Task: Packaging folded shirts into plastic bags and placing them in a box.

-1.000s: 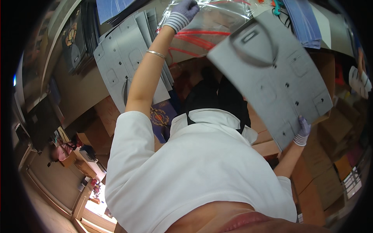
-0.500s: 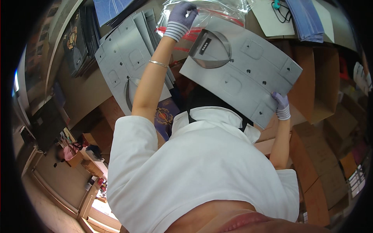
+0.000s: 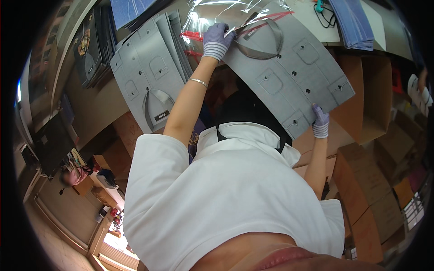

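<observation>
Greyish tabletop (image 3: 103, 105); bright light (image 3: 115, 244) lower left.

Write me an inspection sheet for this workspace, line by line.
Surface: grey-brown table, partly covered.
Job's things: grey printed folder, tilted, its far end under the film of a clear bag with red strips.
Clutter: stack of grey folders at left, dark stack beyond it, blue stack at upper right.
Left hand: gloved, at the bag's edge by the folder; exact grip unclear.
Right hand: gloved, gripping the folder's near edge.
Cables: dark cord with a teal piece, upper right.
Surroundings: cardboard boxes at right; another person's gloved hand at the right rim.
</observation>
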Available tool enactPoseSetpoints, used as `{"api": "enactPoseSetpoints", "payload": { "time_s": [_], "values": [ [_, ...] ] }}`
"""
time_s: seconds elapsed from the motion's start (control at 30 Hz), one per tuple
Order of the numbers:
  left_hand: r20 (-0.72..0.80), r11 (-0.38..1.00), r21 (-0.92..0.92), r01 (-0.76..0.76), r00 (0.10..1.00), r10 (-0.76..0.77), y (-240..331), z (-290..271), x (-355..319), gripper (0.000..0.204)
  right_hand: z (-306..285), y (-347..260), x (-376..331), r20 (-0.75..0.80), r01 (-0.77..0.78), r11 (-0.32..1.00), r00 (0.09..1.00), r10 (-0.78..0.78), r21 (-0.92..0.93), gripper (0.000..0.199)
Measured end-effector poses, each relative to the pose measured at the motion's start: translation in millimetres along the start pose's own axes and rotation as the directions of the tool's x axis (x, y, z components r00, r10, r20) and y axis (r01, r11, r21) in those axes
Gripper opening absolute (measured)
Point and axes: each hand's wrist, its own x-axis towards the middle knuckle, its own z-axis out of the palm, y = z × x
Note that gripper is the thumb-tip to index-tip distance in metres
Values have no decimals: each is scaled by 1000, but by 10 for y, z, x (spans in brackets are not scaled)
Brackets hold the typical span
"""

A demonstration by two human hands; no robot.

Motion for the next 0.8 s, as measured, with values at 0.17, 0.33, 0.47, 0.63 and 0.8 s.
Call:
{"api": "enactPoseSetpoints", "payload": {
  "time_s": [0.17, 0.33, 0.47, 0.63, 0.8],
  "values": [
    [-91, 995, -2, 99, 991, -99, -295, 53, -136, 20, 19, 192, 88, -33, 18, 987, 999, -13, 157, 52],
    [-94, 999, 22, 40, 995, -38, -160, -1, -121, 19, 2, 197, 145, -39, 55, 989, 998, -50, 140, 52],
    [-65, 983, 183, -5, 998, 17, -136, 33, -17, 19, 129, 31, 214, -45, 110, 984, 993, -105, 140, 51],
    [-52, 965, 245, 91, 995, -80, -310, -23, -34, 17, 70, 61, 211, -39, 14, 986, 999, -7, 167, 52],
    [-143, 996, 58, 63, 988, -54, -256, -50, -126, 10, 185, 75, 141, -52, 38, 969, 998, -26, 243, 53]
  ]
}}
